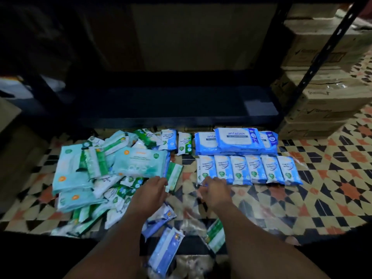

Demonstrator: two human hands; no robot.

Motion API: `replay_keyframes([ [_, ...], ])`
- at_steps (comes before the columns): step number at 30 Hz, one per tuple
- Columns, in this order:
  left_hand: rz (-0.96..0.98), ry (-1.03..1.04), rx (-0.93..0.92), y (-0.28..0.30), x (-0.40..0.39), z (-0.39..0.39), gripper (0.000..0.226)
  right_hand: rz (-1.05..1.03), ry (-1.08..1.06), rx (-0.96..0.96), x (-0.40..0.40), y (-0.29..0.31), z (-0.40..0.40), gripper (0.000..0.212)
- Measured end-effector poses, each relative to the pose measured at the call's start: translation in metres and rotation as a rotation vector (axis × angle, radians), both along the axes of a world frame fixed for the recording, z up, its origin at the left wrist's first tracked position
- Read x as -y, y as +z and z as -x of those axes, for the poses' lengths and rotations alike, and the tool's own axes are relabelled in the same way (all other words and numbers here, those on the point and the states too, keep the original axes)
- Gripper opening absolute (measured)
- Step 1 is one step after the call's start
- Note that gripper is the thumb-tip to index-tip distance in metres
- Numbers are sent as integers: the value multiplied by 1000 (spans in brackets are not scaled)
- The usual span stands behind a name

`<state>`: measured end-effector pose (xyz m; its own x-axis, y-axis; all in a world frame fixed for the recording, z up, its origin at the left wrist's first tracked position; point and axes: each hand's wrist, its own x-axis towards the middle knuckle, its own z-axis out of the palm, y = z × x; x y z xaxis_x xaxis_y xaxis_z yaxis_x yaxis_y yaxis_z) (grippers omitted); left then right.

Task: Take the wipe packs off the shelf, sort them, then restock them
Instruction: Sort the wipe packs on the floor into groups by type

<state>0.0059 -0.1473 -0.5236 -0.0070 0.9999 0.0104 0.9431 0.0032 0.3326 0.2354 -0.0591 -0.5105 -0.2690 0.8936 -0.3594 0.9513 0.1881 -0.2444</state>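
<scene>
Small blue packs point(249, 170) are lined up beyond the right hand point(214, 191), apparently pinching the row's end; the left hand point(150, 193), loosely open, touches the unsorted pile point(96, 170).

The patterned tile floor point(332, 178) carries all the wipe packs: a loose heap of green and teal packs point(96, 174) at nine o'clock, and a neat row of small blue packs point(249, 170) at two o'clock. Stacked large blue packs point(236, 140) lie just beyond that row. A few stray blue packs point(165, 244) lie at six o'clock, and the dark bottom shelf point(171, 103) stands at twelve.
</scene>
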Motion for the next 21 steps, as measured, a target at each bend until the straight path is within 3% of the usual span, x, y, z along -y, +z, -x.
replay_keyframes([
  [4, 177, 82, -222, -10, 29, 27, 53, 135, 148, -82, 25, -3, 38, 25],
  [6, 263, 99, -235, -8, 38, 37, 76, 202, 225, -123, 36, -9, 55, 31],
  [11, 414, -38, -205, -8, 48, 40, 137, 250, 447, -62, 58, -28, 67, 82],
  [16, 349, -34, -302, -19, 48, 38, 136, 239, 511, -6, 59, -36, 76, 90],
  [21, 454, -21, -309, -7, 40, 32, 127, 249, 500, 35, 54, -33, 89, 87],
])
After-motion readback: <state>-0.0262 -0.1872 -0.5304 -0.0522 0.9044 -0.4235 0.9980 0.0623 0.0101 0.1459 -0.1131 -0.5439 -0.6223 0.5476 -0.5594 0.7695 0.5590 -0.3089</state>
